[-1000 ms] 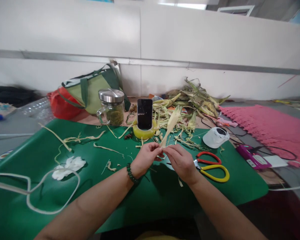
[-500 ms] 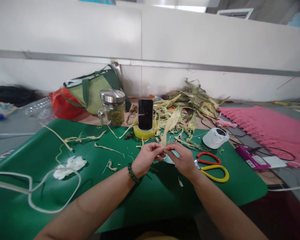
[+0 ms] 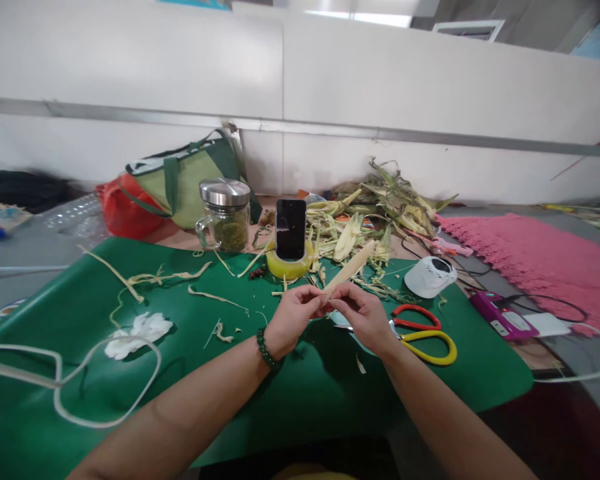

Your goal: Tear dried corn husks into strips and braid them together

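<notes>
A pale strip of corn husk [image 3: 353, 268] is pinched at its lower end between both hands, its free end pointing up and to the right. My left hand [image 3: 299, 315], with a green bead bracelet on the wrist, grips it with thumb and fingers. My right hand [image 3: 364, 317] meets it there, fingers closed on the same end. Beside and partly under the right hand lie scissors [image 3: 427, 337] with one red and one yellow handle. Behind the hands, a heap of corn husks [image 3: 347, 237] lies on the green mat [image 3: 290, 400].
A phone [image 3: 291, 229] stands against a yellow tape roll [image 3: 289, 265]. To its left is a lidded glass mug [image 3: 225, 217]. A white cable [image 3: 105, 420] loops near white tissue [image 3: 139, 335]. On the right are a white holder [image 3: 430, 277], a purple power strip [image 3: 503, 317] and pink cloth [image 3: 535, 263].
The husk strip has tilted over to the right and now appears narrower. Both hands stay close together at nearly the same spot, with the right fingers slightly shifted.
</notes>
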`<action>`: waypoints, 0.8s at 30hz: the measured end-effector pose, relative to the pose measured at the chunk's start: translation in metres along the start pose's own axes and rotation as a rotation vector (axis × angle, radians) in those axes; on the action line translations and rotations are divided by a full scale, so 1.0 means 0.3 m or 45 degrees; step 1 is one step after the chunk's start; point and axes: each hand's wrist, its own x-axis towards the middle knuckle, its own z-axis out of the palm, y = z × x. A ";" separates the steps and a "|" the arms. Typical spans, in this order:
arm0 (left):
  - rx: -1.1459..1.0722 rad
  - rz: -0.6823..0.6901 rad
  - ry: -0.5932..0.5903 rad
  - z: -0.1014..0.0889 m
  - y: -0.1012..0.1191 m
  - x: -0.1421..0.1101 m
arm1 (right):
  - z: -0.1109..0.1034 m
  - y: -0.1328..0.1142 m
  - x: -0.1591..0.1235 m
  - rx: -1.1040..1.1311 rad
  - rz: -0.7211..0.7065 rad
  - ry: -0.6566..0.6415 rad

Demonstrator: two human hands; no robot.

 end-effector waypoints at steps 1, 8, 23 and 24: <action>0.003 0.000 0.001 0.000 -0.002 0.001 | -0.005 0.003 0.000 -0.032 0.002 -0.025; 0.011 0.023 0.040 -0.002 -0.002 0.009 | -0.008 0.037 0.001 -0.009 0.022 -0.037; 0.127 0.065 -0.042 -0.005 -0.023 0.018 | -0.001 0.002 0.012 0.418 0.395 0.153; 0.162 0.068 -0.055 -0.005 -0.019 0.016 | -0.003 -0.001 0.012 0.439 0.416 0.166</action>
